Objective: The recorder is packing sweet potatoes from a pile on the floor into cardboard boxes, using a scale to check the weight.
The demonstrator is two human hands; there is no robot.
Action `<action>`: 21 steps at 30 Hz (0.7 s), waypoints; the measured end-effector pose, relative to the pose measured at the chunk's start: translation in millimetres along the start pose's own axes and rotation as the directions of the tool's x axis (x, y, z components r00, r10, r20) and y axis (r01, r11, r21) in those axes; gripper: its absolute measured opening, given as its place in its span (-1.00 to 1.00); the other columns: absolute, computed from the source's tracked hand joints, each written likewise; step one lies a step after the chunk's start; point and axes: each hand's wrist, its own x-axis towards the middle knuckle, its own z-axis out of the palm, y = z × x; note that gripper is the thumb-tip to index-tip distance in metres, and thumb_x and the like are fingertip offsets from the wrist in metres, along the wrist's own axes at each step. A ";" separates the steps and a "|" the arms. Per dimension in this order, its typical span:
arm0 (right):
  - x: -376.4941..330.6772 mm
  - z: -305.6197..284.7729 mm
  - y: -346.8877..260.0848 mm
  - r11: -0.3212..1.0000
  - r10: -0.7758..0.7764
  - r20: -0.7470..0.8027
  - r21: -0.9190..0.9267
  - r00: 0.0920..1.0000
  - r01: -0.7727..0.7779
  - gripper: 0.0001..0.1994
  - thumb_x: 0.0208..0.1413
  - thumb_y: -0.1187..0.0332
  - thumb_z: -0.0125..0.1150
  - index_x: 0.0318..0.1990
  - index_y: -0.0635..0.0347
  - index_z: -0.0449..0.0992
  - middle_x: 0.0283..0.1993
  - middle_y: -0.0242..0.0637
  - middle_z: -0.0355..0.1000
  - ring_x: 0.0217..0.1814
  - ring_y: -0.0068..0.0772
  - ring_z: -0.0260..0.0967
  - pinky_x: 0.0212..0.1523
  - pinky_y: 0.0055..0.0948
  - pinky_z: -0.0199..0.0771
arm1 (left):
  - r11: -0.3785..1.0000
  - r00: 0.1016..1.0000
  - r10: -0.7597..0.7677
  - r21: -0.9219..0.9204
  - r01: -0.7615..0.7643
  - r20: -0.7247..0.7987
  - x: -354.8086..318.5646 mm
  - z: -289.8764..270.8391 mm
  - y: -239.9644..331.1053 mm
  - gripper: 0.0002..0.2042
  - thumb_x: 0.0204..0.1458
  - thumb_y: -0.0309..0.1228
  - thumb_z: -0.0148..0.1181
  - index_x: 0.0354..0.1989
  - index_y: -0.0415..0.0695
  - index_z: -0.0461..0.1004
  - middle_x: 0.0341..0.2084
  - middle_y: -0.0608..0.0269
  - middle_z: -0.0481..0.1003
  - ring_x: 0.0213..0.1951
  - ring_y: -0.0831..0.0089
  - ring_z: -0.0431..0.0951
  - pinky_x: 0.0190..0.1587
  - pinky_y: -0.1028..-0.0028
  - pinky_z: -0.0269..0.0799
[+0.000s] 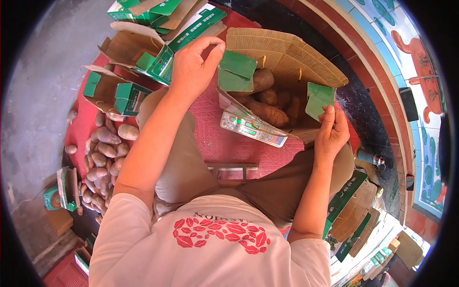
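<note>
An open cardboard box with green flaps lies on its side on a red mat in front of my knees. Several brown sweet potatoes sit inside it. My left hand reaches to the box's left green flap, thumb and fingers curled at its upper corner. My right hand pinches the right green flap at its lower edge. A white and green printed side of the box faces me.
Several folded green and brown boxes lie at the upper left. A heap of sweet potatoes spreads on the left. More flat cartons stack at the lower right. A small scale sits at the far left. A raised curb curves along the right.
</note>
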 end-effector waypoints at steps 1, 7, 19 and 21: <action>-0.7 0.0 -0.4 1.000 -0.009 -0.003 -0.002 1.000 0.009 -0.79 0.23 0.33 0.13 -0.39 0.29 0.49 -0.57 -0.34 0.38 -0.51 -0.56 0.29 -0.44 -0.55 0.31 | 1.000 1.000 -0.004 0.000 0.004 -0.003 -0.1 -0.4 -1.1 -0.78 0.14 -0.30 0.15 -0.21 -0.20 0.55 -0.32 0.27 0.59 -0.24 0.55 0.53 -0.12 0.53 0.41; -5.3 -0.5 0.0 0.999 -0.035 -0.012 -0.007 0.999 0.035 -0.77 0.25 0.32 0.10 -0.38 0.30 0.49 -0.55 -0.33 0.39 -0.50 -0.57 0.31 -0.43 -0.55 0.33 | 0.999 1.000 0.008 -0.039 -0.009 -0.020 -1.0 -1.5 -6.3 -0.77 0.15 -0.30 0.14 -0.22 -0.22 0.55 -0.33 0.26 0.59 -0.25 0.55 0.54 -0.12 0.54 0.41; -4.4 -10.4 15.5 0.999 -0.036 -0.082 -0.018 0.996 0.034 -0.75 0.29 0.29 0.05 -0.31 0.30 0.53 -0.50 -0.37 0.43 -0.50 -0.66 0.33 -0.42 -0.62 0.38 | 0.998 0.996 0.057 -0.006 -0.058 -0.061 -0.4 0.1 -2.1 -0.70 0.16 -0.22 0.04 -0.26 -0.25 0.53 -0.41 -0.01 0.56 -0.35 0.16 0.58 -0.26 0.35 0.44; -3.9 -10.1 18.1 0.999 -0.033 -0.084 0.008 0.996 0.034 -0.75 0.29 0.29 0.05 -0.32 0.29 0.53 -0.50 -0.39 0.42 -0.49 -0.66 0.32 -0.41 -0.61 0.37 | 0.999 0.999 0.043 -0.001 -0.043 -0.028 -1.1 -0.3 1.8 -0.69 0.20 -0.26 -0.02 -0.26 -0.30 0.49 -0.39 -0.02 0.55 -0.32 0.16 0.57 -0.24 0.35 0.41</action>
